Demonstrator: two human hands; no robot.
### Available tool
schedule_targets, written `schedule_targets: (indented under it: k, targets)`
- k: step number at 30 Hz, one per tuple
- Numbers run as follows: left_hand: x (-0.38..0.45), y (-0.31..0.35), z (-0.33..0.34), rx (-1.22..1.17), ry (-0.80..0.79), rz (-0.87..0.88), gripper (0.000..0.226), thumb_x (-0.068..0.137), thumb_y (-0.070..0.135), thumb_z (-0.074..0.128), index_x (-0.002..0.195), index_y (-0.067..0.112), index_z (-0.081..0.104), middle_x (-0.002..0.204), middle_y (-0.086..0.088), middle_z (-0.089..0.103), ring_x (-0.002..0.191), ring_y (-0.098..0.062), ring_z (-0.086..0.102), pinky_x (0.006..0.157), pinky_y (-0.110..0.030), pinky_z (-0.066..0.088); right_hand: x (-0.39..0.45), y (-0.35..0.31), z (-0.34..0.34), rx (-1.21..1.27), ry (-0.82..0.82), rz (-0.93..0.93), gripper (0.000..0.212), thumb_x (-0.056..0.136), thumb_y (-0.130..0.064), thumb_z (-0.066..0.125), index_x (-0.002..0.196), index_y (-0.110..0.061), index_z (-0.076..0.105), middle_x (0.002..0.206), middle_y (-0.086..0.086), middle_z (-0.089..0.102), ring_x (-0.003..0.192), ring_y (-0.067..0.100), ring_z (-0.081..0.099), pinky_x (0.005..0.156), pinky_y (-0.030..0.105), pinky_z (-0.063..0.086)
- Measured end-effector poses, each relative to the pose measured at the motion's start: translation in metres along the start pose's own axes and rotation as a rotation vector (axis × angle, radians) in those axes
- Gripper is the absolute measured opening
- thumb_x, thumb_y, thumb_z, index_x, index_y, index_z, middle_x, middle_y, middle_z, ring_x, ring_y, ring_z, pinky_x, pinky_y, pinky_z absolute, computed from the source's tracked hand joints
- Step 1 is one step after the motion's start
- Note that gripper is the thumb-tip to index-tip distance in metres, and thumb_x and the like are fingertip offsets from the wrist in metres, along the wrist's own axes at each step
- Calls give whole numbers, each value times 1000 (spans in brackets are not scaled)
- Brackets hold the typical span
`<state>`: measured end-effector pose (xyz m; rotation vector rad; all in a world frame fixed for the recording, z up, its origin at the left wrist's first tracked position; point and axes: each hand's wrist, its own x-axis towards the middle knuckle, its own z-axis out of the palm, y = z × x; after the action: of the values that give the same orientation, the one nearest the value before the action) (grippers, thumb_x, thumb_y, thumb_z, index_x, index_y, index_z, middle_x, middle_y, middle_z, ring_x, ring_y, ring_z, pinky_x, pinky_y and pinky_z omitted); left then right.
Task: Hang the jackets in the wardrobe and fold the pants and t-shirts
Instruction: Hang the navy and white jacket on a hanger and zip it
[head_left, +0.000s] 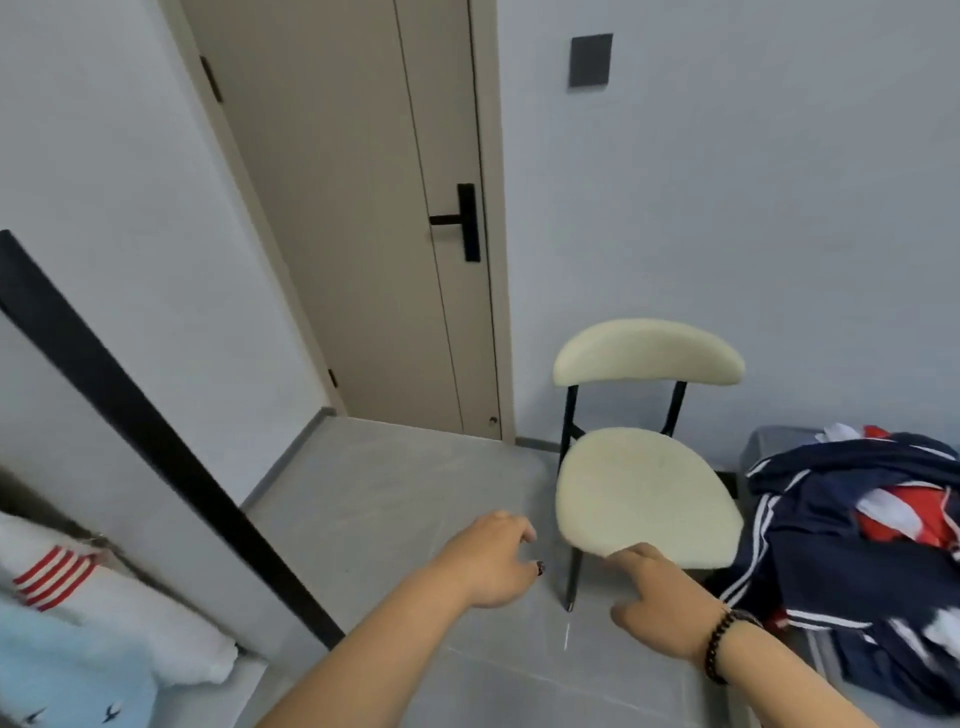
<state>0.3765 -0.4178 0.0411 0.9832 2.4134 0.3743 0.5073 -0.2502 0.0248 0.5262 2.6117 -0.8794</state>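
Right of chair (644, 499), heaped jackets (852, 551).

Head camera looks down (wide-angle) over chair (647, 499) and floor (395, 499)

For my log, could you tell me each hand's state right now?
Left hand: open, loosely curled, holding nothing.
Right hand: open, holding nothing, beside the chair.

Navy jackets with white stripes (852, 525) lie crumpled in a heap at right. Red and white fabric (904, 512) shows among them.
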Motion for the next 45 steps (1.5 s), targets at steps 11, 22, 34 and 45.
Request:
schedule_targets:
  k: [11, 22, 34, 45]
  targets:
    - [121, 61, 26, 60, -169, 222, 41, 92, 33, 54, 131, 21, 50, 135, 1, 47, 121, -18, 48, 101, -33, 42, 13, 80, -30, 129, 95, 252, 49, 85, -22, 57, 134, -20, 48, 134, -5, 38, 120, 9, 46, 102, 15, 33]
    - [258, 83, 12, 53, -282, 372, 39, 95, 35, 51, 131, 20, 51, 133, 1, 50, 121, -16, 48, 103, -31, 40, 100, 122, -79, 200, 176, 446, 47, 89, -17, 54, 135, -17, 46, 136, -2, 40, 121, 11, 46, 97, 12, 31]
    - [368, 135, 27, 64, -430, 413, 37, 96, 32, 52, 131, 19, 51, 131, 2, 54, 120, -15, 51, 103, -32, 42, 153, 198, -119, 319, 193, 567, 48, 90, -21, 56, 137, -15, 45, 139, -1, 37, 120, 13, 48, 99, 16, 34]
    - [475, 228, 80, 38, -451, 295, 35, 98, 30, 49, 131, 20, 50, 132, 4, 52, 119, -14, 50, 102, -32, 42, 195, 362, -178, 343, 87, 573, 43, 93, -24, 54, 135, -17, 46, 137, 1, 39, 115, 13, 47, 97, 16, 34]
